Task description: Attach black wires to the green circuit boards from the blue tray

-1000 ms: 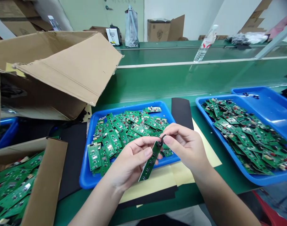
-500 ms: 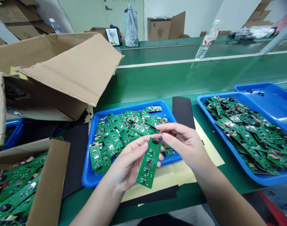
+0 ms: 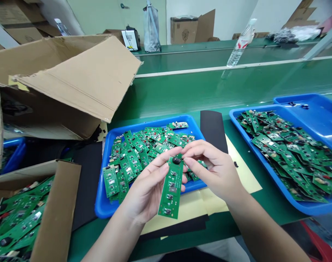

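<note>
Green circuit board (image 3: 171, 189) pinched between left grip (image 3: 148, 185) and right grip (image 3: 213, 169), just above the blue tray (image 3: 99, 193); light edge-only pressure best, fingertips clear of the black component (image 3: 176, 161).

**Green circuit board (image 3: 171, 189) held over blue tray (image 3: 100, 196)**

Board: upright, top end gripped between left hand (image 3: 146, 189) and right hand (image 3: 215, 169). Tray: heaped with matching boards (image 3: 127, 160). Right of frame: second blue tray (image 3: 264, 169), likewise loaded. Lower left: cardboard box (image 3: 56, 214), boards inside.
</note>
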Tool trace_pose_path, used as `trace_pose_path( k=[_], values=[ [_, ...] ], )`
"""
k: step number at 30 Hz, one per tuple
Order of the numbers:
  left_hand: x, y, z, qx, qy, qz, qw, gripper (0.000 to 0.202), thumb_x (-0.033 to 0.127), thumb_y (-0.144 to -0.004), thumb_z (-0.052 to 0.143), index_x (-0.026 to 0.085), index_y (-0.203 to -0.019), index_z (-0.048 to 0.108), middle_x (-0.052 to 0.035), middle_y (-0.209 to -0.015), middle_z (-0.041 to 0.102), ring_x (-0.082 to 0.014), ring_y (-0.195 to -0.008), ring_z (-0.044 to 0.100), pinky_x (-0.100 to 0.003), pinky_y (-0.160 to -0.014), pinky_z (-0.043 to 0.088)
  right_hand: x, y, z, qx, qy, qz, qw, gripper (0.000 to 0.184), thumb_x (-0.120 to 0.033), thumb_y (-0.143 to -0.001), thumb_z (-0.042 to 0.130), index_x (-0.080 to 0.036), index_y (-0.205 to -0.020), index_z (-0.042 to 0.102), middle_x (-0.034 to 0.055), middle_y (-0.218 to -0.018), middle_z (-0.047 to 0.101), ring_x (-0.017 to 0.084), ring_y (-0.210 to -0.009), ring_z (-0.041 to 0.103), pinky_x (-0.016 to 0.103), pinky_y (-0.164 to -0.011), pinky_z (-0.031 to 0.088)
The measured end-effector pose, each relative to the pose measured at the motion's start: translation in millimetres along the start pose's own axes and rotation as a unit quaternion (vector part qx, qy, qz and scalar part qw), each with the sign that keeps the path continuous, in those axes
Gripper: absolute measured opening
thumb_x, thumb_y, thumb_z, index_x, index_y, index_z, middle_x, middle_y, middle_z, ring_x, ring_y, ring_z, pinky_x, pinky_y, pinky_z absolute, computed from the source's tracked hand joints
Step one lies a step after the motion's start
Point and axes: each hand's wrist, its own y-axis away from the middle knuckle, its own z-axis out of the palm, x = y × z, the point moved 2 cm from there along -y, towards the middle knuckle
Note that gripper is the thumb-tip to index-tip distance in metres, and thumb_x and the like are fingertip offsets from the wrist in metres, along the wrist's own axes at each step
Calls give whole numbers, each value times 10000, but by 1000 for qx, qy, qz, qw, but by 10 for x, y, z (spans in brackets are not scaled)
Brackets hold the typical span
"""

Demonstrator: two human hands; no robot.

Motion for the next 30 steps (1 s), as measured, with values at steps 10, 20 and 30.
trace_pose_path(
  k=[10, 20, 30],
  values=[
    [-9, -28, 20, 68, -33, 72, 995, 251, 231, -692, 760, 211, -925, 671, 10, -765, 677, -101, -648, 650, -193, -645, 548, -58, 9, 32, 29, 94, -49, 994, 104, -117, -844, 530, -191, -783, 570, 18, -800, 596, 152, -815, 580, 297, -707, 489],
    [-8, -42, -25, 100, -129, 185, 969, 260, 213, -632, 798, 261, -862, 687, 23, -836, 656, -84, -732, 618, -164, -671, 509, -182, 88, 50, -2, 63, -67, 996, 97, -126, -844, 534, -215, -834, 573, 28, -814, 579, 167, -803, 567, 319, -712, 466],
    [33, -4, -86, 92, -538, 373, 751, 407, 145, -749, 686, 290, -1125, 631, -37, -990, 573, -163, -894, 567, -289, -784, 519, -107, 54, -13, -12, -170, 127, 977, 108, -187, -825, 561, -205, -720, 577, -11, -697, 539, 112, -625, 515, 250, -572, 450]
  ],
)
